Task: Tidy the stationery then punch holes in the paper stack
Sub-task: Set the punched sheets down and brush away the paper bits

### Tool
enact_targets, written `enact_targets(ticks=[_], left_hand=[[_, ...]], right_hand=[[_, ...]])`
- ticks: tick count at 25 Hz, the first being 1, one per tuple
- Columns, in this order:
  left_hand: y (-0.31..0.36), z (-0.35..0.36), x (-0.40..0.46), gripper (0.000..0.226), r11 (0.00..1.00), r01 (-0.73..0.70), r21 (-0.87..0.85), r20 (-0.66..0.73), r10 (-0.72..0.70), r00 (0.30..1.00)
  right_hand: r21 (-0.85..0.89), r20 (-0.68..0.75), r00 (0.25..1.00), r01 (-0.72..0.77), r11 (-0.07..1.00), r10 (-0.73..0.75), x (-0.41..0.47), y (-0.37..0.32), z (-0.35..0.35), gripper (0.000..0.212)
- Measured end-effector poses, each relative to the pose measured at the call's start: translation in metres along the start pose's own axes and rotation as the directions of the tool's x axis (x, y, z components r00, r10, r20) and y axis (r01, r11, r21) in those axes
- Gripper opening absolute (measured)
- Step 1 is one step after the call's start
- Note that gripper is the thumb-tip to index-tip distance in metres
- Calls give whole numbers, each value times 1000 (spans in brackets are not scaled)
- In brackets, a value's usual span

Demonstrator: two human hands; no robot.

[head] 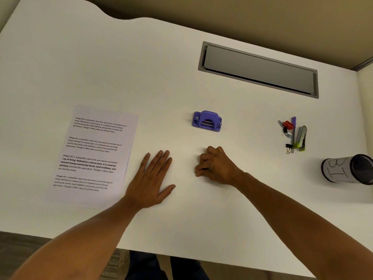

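Flat, empty left hand (150,179) (right hand (215,166) loosely curled, empty) rests on smooth white desk (181,87).

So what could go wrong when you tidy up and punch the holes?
The mesh cup lies on its side near the desk's right edge, so it might roll away. The paper clips beside the purple pen are tiny and could scatter. The paper stack looks slightly fanned, so the holes may not line up under the hole punch.

purple hole punch (206,121), white desk (161,77), black mesh cup (361,168), red clip (288,124)
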State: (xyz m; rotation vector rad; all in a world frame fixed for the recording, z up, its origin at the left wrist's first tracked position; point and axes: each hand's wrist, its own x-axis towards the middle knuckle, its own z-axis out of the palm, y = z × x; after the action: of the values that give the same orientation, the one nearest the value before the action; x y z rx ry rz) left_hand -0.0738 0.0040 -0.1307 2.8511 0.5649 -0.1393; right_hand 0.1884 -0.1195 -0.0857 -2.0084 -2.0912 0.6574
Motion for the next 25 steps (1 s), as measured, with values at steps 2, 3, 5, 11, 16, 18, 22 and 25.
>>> enact_targets(ticks=[2,3,5,11,16,18,22,25], left_hand=[[0,-2,0,84,1000,2,-4,9,-2,1000],[-1,-2,0,84,1000,3,-2,13,-3,1000],[0,-2,-1,84,1000,1,-2,17,-1,1000],[0,-7,-1,84,1000,10,-1,46,-10,999],[-5,4,-5,84,1000,-13,-21,-8,13,1000],[-8,7,-3,85,999,-32,-27,-8,32,999],[-7,9,-2,87,998,-46,-32,-25,45,999],[-7,5,-1,86,999,-45,-26,-21,44,999]], right_hand=[[-55,-61,997,-58,997,55,-7,-11,8,8],[-56,-96,991,-103,993,98,-11,-17,12,7],[85,-142,962,-223,971,233,-16,-25,14,10],[956,-64,568,-201,214,821,-59,-29,-21,24],[979,-114,143,185,86,983,-159,15,-94,25],[982,-174,-116,48,180,978,-196,36,-114,21],[956,-277,-388,-205,211,879,-233,84,-128,12],[919,-303,-448,-372,133,841,-245,114,-130,19]])
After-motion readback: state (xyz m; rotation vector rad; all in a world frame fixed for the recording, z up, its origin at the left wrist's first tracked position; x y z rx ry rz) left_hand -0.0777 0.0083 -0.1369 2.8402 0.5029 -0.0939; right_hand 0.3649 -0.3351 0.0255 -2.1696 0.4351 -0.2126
